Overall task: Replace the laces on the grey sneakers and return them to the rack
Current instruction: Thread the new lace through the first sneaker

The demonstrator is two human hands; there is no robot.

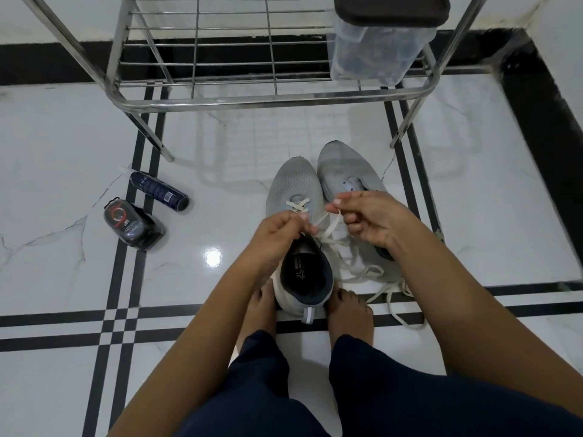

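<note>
The left grey sneaker (295, 187) stands on the shiny white floor (63, 152), right under the left hand (277, 230). Its heel end sits between two bare feet (350, 313), on the near side of the hands. The right grey sneaker (344, 167) stands just beside it, partly under the right hand (369, 219).

A white lace (329, 223) runs between the two hands. The left hand has its fingers curled and pinches the lace over the shoe's tongue. The right hand pinches the lace between thumb and finger, a little up and to the right of the left hand. Just past the left hand, the lace makes a cross over the front holes of the left grey sneaker.

More loose lace (391, 298) lies on the floor on the near side of the right hand, by the right foot. I cannot tell if it is the same lace.

Far past both hands stands a metal rack (271, 100). A clear box (378, 45) with a dark lid sits on its shelf, past the right hand.

Well off to the left of the left hand, a dark spray can (159, 190) and a dark packet (132, 227) lie on the floor, near each other.
</note>
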